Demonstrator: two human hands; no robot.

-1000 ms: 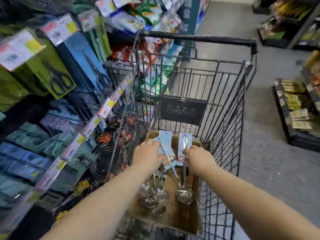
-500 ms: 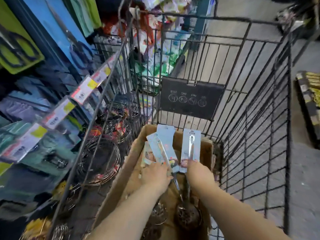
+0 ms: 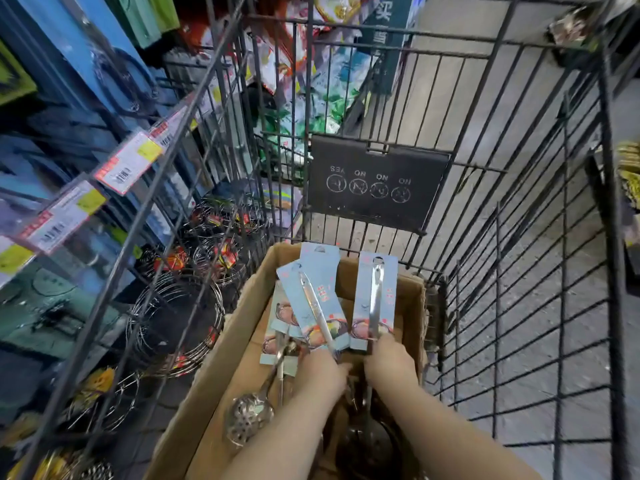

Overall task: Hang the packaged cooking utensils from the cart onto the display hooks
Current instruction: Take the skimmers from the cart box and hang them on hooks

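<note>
Inside the wire cart [image 3: 519,209] stands an open cardboard box [image 3: 239,341] with steel slotted skimmers on pale blue cards. My left hand [image 3: 323,374] is closed around the handle of a carded skimmer [image 3: 317,303] that fans out over other cards. My right hand [image 3: 389,360] grips the handle of a separate carded skimmer [image 3: 375,299], held upright beside it. A loose skimmer bowl [image 3: 247,419] lies low in the box at the left. The bowl of the right skimmer [image 3: 369,448] is dark and partly hidden by my forearms.
Display shelving on the left carries hanging packets behind price tags [image 3: 128,164]. Wire steamer racks [image 3: 175,320] sit on a lower shelf beside the cart. A dark sign plate [image 3: 377,183] hangs on the cart's far wall. Grey aisle floor [image 3: 519,341] lies to the right.
The view has dropped and closed in on the cart. Both hands have stayed on the skimmer handles and moved lower in the box, with the cards fanned out above them.
</note>
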